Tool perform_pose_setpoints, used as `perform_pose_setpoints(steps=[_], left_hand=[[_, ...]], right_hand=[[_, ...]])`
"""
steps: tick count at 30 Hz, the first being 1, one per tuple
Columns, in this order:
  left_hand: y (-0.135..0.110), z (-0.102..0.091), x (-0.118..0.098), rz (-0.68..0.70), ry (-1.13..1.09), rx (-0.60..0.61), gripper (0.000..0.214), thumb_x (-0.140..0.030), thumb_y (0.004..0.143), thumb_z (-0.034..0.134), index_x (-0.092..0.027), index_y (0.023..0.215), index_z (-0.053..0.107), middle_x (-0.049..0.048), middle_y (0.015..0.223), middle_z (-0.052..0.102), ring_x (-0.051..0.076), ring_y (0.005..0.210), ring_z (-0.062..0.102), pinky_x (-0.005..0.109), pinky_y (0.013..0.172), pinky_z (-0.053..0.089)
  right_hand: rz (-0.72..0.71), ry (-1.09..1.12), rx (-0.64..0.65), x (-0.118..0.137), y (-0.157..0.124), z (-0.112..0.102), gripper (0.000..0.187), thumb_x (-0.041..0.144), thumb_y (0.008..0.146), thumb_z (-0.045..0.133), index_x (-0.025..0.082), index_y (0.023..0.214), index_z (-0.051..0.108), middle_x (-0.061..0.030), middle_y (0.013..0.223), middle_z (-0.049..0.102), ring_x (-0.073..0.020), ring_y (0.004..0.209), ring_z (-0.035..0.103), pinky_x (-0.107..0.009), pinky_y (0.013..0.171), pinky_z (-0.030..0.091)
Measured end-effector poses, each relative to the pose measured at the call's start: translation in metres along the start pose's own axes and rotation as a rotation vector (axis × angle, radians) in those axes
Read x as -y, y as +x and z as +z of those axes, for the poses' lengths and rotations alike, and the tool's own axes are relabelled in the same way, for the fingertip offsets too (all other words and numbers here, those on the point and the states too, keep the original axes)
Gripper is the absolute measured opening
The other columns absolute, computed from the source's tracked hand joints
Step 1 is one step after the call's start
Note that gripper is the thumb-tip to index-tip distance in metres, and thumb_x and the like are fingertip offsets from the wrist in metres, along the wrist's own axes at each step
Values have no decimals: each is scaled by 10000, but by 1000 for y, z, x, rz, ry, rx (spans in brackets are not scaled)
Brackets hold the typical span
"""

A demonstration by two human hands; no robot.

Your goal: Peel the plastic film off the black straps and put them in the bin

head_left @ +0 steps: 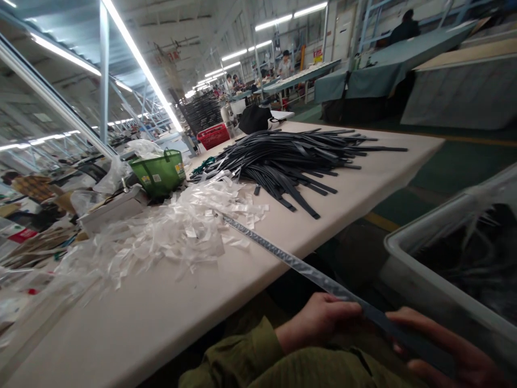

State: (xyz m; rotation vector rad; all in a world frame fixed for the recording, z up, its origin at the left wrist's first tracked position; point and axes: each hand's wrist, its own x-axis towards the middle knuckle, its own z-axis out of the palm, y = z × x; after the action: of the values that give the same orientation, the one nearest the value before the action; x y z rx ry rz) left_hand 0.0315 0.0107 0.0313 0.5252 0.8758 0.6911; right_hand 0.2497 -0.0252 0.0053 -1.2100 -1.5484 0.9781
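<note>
A long dark strip slants from the white scraps on the table down to my hands at the lower right. Its far stretch looks shiny and wrinkled, as if covered by clear film; the near end is plain dark. My left hand is closed on the strip, thumb along its upper side. Farther toward the near end, my right hand grips it too, slightly blurred. On the table, a heap of dark strips lies fanned out. Beside it spreads a pile of white film scraps.
The pale table has its near edge just past my hands. At right stands a plastic bin with dark material inside. A green bag and a red basket sit farther back. Other people work at distant tables.
</note>
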Motion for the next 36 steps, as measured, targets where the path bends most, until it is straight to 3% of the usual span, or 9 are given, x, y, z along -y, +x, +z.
perform_pose_setpoints(steps=[4, 9, 13, 18, 22, 26, 29, 32, 36], left_hand=[[-9, -3, -5, 23, -61, 42, 450, -416, 533, 880, -82, 804, 747, 78, 754, 702, 132, 641, 604, 254, 677, 445], [-20, -17, -3, 37, -3, 131, 312, -317, 653, 826, -73, 821, 728, 70, 739, 705, 150, 675, 636, 273, 742, 463], [-27, -39, -30, 168, -146, 75, 475, -342, 773, 740, -120, 1177, 626, 137, 1059, 735, 236, 912, 703, 338, 821, 518], [-32, -78, -107, 628, -389, -424, 209, -322, 934, 563, -128, 998, 606, 139, 992, 749, 182, 847, 722, 269, 763, 541], [-36, -85, -143, 840, -399, -521, 180, -287, 936, 570, -160, 1045, 637, 58, 880, 749, 114, 747, 701, 227, 764, 532], [-30, -65, -121, 830, -137, -392, 377, -405, 821, 717, -164, 1107, 668, 42, 839, 740, 116, 681, 668, 238, 710, 526], [-23, -53, -90, 678, 102, -275, 437, -474, 816, 702, -144, 1103, 688, 61, 841, 739, 137, 690, 658, 259, 711, 518], [-21, -49, -70, 526, 272, -149, 439, -492, 850, 657, -137, 1106, 694, 77, 851, 739, 148, 724, 648, 263, 736, 502], [-25, -48, -63, 418, 446, 11, 434, -496, 873, 620, -128, 1092, 694, 79, 856, 723, 162, 749, 635, 276, 757, 495]], right_hand=[[-431, -176, 128, 37, 28, 4, 276, 270, 781, 746, 343, 1046, 765, -87, 1151, 700, -271, 1002, 693, -333, 841, 598], [-579, -87, 325, 61, 53, 25, 257, 267, 894, 657, 330, 1133, 728, -59, 1077, 749, -238, 990, 703, -328, 886, 572], [-350, 38, 301, 58, 50, 11, 173, 385, 916, 609, 352, 976, 768, -53, 831, 762, -239, 749, 724, -309, 678, 602], [82, -58, 252, 11, 36, -20, 252, 599, 786, 626, 405, 797, 786, -149, 694, 721, -295, 644, 707, -358, 599, 590], [204, -33, 393, -4, 36, -2, 355, 642, 830, 549, 365, 807, 769, -128, 748, 729, -290, 689, 711, -351, 606, 581], [62, 41, 401, 21, 57, 33, 401, 562, 907, 545, 224, 833, 746, -69, 739, 720, -244, 709, 689, -345, 696, 569], [-17, 194, 308, 47, 88, 45, 394, 522, 936, 545, 186, 877, 742, -127, 1072, 731, -276, 999, 669, -407, 910, 520], [-105, 378, 230, 65, 120, 47, 375, 529, 918, 587, 196, 868, 752, -115, 1424, 546, -318, 1294, 500, -490, 1091, 370], [-182, 505, 236, 80, 148, 49, 371, 555, 914, 587, 229, 950, 761, -86, 1371, 596, -305, 1277, 513, -518, 1098, 338]])
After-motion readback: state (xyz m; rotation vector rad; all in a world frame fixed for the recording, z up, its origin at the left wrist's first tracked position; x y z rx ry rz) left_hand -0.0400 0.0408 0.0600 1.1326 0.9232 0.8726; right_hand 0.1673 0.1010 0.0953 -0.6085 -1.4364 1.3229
